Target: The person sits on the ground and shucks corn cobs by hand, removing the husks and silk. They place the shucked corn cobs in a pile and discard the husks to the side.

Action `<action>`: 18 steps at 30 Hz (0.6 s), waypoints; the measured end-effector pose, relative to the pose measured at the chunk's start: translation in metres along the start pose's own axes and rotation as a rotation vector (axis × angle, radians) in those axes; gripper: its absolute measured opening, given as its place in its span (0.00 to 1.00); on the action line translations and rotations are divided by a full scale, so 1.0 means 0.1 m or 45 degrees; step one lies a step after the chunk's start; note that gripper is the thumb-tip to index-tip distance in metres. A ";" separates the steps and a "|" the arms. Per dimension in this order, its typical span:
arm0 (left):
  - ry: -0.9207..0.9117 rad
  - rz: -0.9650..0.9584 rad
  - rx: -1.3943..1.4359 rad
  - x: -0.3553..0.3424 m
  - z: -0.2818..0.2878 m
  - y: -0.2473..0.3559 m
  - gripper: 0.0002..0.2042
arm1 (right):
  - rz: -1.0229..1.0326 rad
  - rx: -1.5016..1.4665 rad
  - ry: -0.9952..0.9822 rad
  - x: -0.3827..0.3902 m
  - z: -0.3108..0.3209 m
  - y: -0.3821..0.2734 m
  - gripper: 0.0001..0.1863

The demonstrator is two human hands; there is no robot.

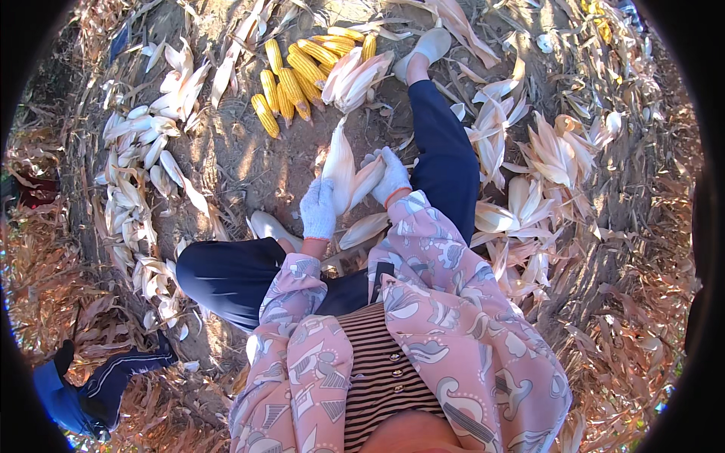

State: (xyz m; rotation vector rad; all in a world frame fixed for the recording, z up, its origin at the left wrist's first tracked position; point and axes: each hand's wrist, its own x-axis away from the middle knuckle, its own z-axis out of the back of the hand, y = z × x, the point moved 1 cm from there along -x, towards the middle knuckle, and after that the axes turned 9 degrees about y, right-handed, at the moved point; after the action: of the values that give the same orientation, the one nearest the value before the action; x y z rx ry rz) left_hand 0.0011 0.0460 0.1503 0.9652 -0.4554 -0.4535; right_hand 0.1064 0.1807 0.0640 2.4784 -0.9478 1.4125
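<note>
My left hand [318,205], in a white knit glove, is closed on the lower left of a pale corn husk [340,170]; whether a cob is inside is hidden. My right hand [389,174], gloved alike, is closed around the husk's right side, where a leaf flares out. Just beyond the husk's tip lies another bundle of pinkish husk leaves [355,79], beside a pile of bare yellow corn cobs [291,90]. A loose husk leaf [362,230] lies on the ground below my hands.
I sit on dirt ground [211,158], legs spread in dark trousers [442,151]. Loose husks lie left [136,140] and right [563,158]. Dry stalk litter [619,317] surrounds the patch. Another person's leg [121,385] shows at lower left.
</note>
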 end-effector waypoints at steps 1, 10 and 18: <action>0.035 -0.083 0.043 0.00 0.00 -0.01 0.16 | 0.001 0.031 0.009 0.01 -0.01 0.01 0.14; -0.193 -0.879 -0.107 0.08 -0.06 0.17 0.15 | -0.292 0.083 -0.297 -0.03 0.18 0.48 0.19; -0.169 -0.687 -0.098 0.19 -0.10 0.26 0.18 | -0.094 0.162 -0.165 -0.14 0.03 0.40 0.19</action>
State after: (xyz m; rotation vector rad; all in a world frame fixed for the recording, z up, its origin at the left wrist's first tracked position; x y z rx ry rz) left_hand 0.0261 0.0550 0.1707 0.9828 -0.2886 -1.0197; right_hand 0.0802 0.1545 0.0435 2.6968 -0.8024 1.3429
